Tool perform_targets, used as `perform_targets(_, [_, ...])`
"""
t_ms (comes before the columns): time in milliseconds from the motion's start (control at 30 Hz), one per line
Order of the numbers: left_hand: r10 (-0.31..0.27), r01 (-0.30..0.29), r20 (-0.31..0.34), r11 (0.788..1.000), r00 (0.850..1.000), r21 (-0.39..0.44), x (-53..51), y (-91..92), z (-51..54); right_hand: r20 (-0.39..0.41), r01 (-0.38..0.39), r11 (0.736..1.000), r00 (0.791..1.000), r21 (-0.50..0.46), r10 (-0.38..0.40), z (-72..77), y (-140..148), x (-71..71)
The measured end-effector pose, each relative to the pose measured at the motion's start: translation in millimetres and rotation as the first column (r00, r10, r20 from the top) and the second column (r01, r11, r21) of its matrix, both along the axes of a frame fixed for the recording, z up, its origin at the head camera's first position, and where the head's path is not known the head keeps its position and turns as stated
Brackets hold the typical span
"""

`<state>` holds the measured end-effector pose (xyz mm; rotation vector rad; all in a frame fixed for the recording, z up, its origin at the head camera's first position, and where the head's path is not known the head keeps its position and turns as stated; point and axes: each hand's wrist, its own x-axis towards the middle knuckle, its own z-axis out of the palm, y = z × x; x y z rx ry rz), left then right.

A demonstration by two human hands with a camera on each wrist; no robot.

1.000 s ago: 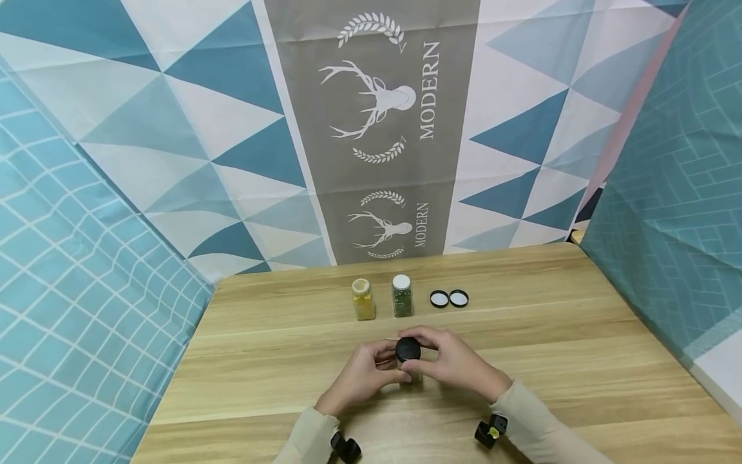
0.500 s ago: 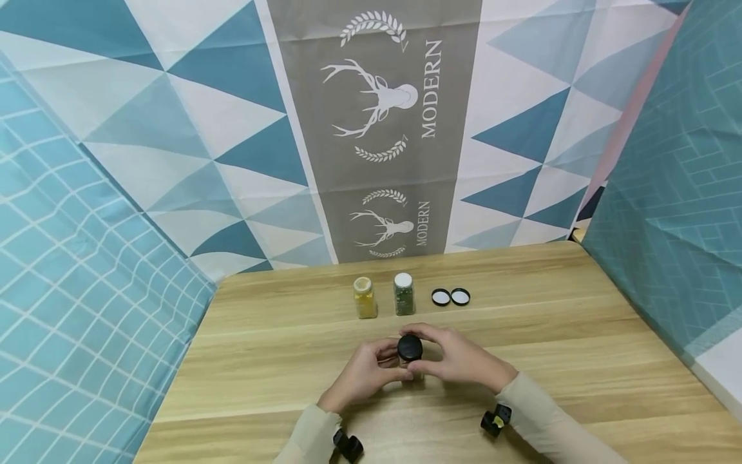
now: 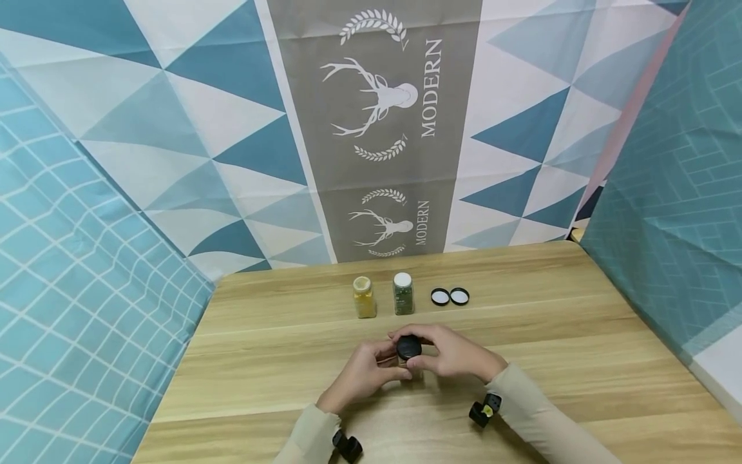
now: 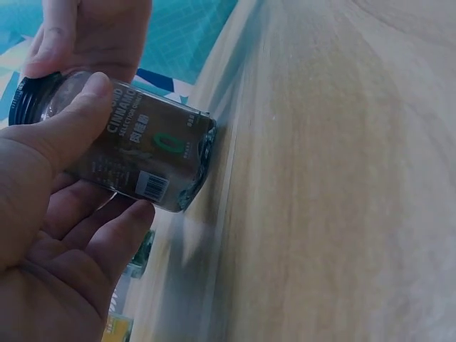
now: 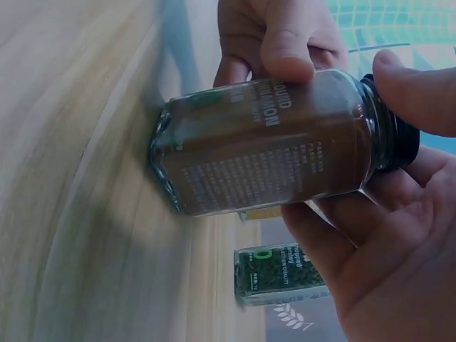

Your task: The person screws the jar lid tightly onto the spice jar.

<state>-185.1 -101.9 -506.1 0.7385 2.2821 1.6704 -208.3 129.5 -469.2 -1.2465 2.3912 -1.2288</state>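
right wrist: my left hand (image 5: 285, 35) cropped at top | yellow jar (image 5: 263, 213) mostly behind brown jar (image 5: 267, 139) | fine print (image 5: 235, 174) illegible, 2 wrist views

Your left hand (image 3: 362, 372), right hand (image 3: 443, 351) hold round-lidded black-topped jar (image 3: 409, 347); beyond: square yellow-filled glass jar (image 3: 365, 303), square green-filled glass jar (image 3: 403, 299), two round black-rimmed lids (image 3: 460, 296).

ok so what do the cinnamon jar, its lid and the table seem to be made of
Jar: probably clear, glossy glass; it's see-through, with bright glints along its thick base.
Lid: likely smooth plastic, going by its plain black top, though painted metal is possible.
Table: wood or wood-look laminate, lightly sheened; pale and darker grain streaks show.
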Motion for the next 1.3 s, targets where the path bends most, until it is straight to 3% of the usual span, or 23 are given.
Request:
perform_targets(200, [0.016, -0.016, 0.014, 1.000, 1.000, -0.001, 2.0, 1.6, -0.1, -0.034, 0.029, 0.999, 0.999, 0.016, -0.029, 1.6, 0, 1.6])
perform_targets(733, [0.033, -0.034, -0.040, 0.999, 0.999, -0.021, 5.3, 5.5, -0.4, -0.134, 0.111, 0.993, 0.986, 0.049, -0.104, 5.9, -1, 4.1])
perform_targets(1100, [0.028, -0.029, -0.040, 0.999, 0.999, -0.030, 4.8, 3.8, -0.1, -0.118, 0.138, 0.990, 0.984, 0.015, -0.136, 2.4, -3, 5.5])
perform_targets(1300, [0.035, -0.036, -0.044, 0.999, 0.998, -0.031, 6.2, 4.6, -0.6, -0.025, 0.142, 0.990, 0.990, -0.026, -0.142, -3.6, -2, 7.9])
